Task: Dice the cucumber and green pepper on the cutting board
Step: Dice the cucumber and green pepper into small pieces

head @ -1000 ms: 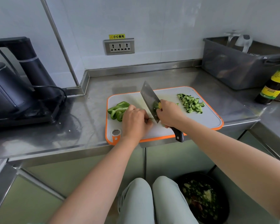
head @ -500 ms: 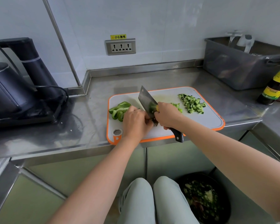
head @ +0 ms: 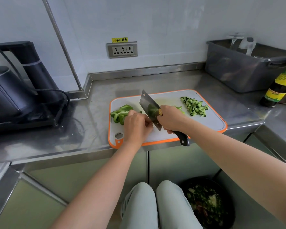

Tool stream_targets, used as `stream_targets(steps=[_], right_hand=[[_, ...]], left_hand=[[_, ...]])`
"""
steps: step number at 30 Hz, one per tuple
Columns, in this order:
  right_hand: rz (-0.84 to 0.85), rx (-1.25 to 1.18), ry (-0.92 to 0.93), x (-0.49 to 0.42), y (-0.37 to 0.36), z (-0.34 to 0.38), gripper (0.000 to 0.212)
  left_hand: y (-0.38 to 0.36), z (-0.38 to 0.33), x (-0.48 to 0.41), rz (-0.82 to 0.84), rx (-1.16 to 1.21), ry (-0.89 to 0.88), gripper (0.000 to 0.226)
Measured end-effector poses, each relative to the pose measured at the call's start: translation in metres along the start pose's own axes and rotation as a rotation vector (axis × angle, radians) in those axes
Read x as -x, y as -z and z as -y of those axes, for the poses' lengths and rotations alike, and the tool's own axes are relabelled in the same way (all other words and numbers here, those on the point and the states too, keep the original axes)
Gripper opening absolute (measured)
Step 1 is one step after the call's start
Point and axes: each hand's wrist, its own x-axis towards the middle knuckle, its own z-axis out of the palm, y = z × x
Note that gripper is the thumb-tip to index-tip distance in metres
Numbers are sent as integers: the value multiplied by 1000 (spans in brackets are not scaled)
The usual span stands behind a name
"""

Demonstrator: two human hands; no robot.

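Note:
A white cutting board [head: 211,120] with an orange rim lies at the counter's front edge. Green pepper strips [head: 120,113] lie on its left side, and my left hand [head: 136,127] holds them down with curled fingers. My right hand [head: 169,119] grips the black handle of a cleaver [head: 149,109], whose blade stands on the board right beside my left fingers. A few cut pepper bits [head: 178,107] show just behind my right hand. A pile of diced cucumber [head: 195,105] sits on the board's far right.
A black kettle and base [head: 18,96] with a cord stand at the left. A grey tub [head: 243,68] and a dark bottle [head: 279,86] are at the right. A bin [head: 208,204] with vegetable scraps sits on the floor below. A wall socket [head: 122,50] is behind.
The cleaver and my right hand have shifted slightly left along the pepper strips towards my left hand. Cut pepper bits now lie to the right of the blade.

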Motion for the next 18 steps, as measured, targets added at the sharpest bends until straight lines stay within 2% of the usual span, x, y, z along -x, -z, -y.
stream_targets(steps=[8, 12, 15, 18], right_hand=[[-54, -2, -49, -13, -13, -1, 5], [-155, 17, -80, -17, -5, -15, 7], [-162, -118, -79, -14, 2, -23, 8], [-122, -287, -78, -5, 6, -18, 10]], left_hand=[[-3, 5, -1, 3, 45, -51, 3], [-7, 6, -3, 1, 78, -69, 5], [-6, 8, -4, -15, 102, -74, 9], [-1, 10, -2, -115, 77, -101, 12]])
